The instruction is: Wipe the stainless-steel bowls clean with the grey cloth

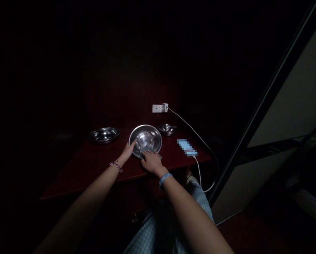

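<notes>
dim, top and left nearly black; glare spots on the tilted bowl [150, 137].

A pinkish beaded bracelet [116, 166] circles the left wrist [121, 161]; a light-blue wristband [164, 180], pale-marked, the right wrist [161, 172]; checked blue-and-white trousers [141, 231].

Metal bowl [148, 135], one: round, silver, glossy, speckled inside with bright reflections; it was tilted up near the middle of the view, its hollow facing the viewer. Cloth [148, 148], one: grey-green, partly hidden; it lay against the bowl's lower inner wall, a corner extending past the rim at lower right.
</notes>
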A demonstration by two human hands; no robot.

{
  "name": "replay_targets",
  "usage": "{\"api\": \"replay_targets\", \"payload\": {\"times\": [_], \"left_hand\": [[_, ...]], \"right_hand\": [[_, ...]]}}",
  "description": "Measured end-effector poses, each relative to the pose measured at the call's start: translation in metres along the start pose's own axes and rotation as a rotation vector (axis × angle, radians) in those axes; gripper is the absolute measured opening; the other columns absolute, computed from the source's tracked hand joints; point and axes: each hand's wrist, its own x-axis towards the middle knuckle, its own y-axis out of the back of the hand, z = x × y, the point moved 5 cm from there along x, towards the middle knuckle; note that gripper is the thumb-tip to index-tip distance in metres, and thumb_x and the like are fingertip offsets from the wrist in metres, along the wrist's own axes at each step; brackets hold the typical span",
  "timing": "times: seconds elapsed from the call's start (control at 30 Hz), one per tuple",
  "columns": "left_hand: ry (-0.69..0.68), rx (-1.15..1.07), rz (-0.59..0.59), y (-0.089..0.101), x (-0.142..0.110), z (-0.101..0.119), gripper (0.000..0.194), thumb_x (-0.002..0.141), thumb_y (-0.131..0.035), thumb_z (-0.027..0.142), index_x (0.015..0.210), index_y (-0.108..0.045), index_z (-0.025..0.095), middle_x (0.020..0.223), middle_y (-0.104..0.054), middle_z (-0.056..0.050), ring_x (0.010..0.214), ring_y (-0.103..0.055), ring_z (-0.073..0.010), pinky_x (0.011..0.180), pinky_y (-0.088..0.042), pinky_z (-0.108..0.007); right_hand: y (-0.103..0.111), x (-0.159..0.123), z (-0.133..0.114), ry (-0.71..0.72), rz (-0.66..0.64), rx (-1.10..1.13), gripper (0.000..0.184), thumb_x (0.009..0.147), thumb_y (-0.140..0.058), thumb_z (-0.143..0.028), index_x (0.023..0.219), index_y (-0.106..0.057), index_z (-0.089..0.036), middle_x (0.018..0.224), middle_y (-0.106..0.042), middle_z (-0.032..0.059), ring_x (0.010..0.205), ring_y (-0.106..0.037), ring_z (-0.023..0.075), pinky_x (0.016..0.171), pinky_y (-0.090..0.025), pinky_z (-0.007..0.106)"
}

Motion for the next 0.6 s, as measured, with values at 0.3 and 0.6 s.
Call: {"api": "replay_targets", "payload": {"times": [0.3,0.6], "left_hand": [[-0.014,-0.01,-0.01,0.001,0.004,-0.006,0.034,0.091,-0.066,0.04,0.114,-0.072,0.015,0.12,-0.079,-0.015,0.125,-0.069,-0.0307,0.115,-0.048,-0.046],[0.0,-0.026,-0.019,0.001,0.004,-0.004,0.053,0.094,-0.059,0.06,0.119,-0.074,0.017,0.13,-0.076,-0.016,0.138,-0.061,-0.032,0.121,-0.041,-0.045]], "right_hand": [[-0.005,0.007,-0.003,0.059,-0.037,0.248,0.07,0.089,-0.056,-0.018,0.159,-0.048,-0.018,0.16,-0.054,0.0108,0.151,-0.048,0.0234,0.13,-0.027,0.041],[-0.003,0.022,0.003,0.003,-0.025,0.892,0.065,0.089,-0.038,-0.016,0.15,-0.06,-0.021,0.127,-0.077,0.0045,0.114,-0.073,0.0219,0.105,-0.055,0.035]]}}
